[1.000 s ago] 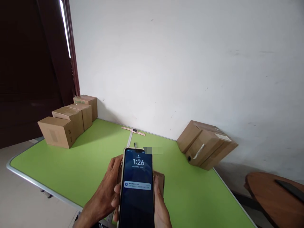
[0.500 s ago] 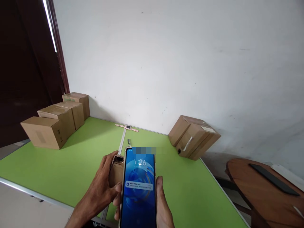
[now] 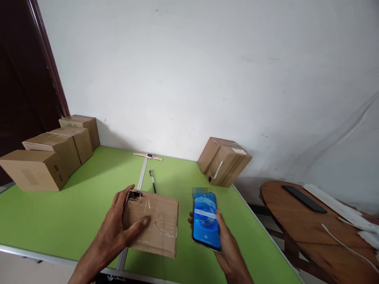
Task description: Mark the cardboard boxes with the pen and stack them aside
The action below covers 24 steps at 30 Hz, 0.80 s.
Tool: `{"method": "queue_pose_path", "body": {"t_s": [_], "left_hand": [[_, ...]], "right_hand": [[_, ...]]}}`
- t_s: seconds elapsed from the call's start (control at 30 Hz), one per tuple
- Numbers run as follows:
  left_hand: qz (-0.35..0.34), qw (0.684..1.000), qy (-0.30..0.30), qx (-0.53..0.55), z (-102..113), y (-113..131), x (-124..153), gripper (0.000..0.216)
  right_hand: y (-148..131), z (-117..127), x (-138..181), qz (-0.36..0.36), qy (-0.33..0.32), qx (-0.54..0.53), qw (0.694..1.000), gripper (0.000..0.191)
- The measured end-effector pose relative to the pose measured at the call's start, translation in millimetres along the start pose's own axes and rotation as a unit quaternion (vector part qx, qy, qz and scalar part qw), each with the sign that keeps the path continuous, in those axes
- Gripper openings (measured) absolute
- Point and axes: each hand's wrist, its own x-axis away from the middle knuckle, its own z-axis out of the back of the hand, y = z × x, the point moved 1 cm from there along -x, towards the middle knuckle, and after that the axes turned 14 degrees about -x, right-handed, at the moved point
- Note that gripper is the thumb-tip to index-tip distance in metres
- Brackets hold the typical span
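- Head view, left: your left hand lies on the near left corner of a flat cardboard box, fingers spread along its left edge and thumb pressed on its taped top; the hand is open around the corner, not closed into a fist.
- Head view, centre: the flat cardboard box rests on the green surface, straddling the metal seam that runs from the near edge toward the wall; its far left corner looks torn.
- Head view, right: your right hand grips a phone from below, fingers wrapped round its edges, the lit blue screen facing up; the phone sits just right of the box and apart from it.
- Head view, far centre: a pen lies beside the seam beyond the box; a pink watch lies at the foot of the wall.
- Head view, far left: a row of cardboard boxes stands along the left side of the surface.
- Head view, far right: a tilted stack of boxes leans at the wall; whether it touches the wall is probably not decidable here.
- Head view, right margin: a brown round table carries a dark flat object.
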Motion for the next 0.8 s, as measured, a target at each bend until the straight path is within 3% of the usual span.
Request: {"method": "queue_pose_path", "body": {"t_s": [0.1,0.27,0.53,0.8], "left_hand": [[0.007,1.000,-0.004,-0.008,1,1,-1,0.076],[0.020,0.999,-0.008,-0.025,2,-1,-2,0.077],[0.017,1.000,0.004,-0.022,2,1,-2,0.079],[0.017,0.999,0.033,-0.004,0,3,2,0.077]], "right_hand": [[32,11,-28,-0.019,-0.001,0.060,0.998,0.076],[60,2,-52,-0.045,-0.067,0.077,0.994,0.067],[60,-4,-59,-0.058,-0.082,0.103,0.990,0.054],[46,7,-23,0.000,-0.052,0.193,0.980,0.057]]}}
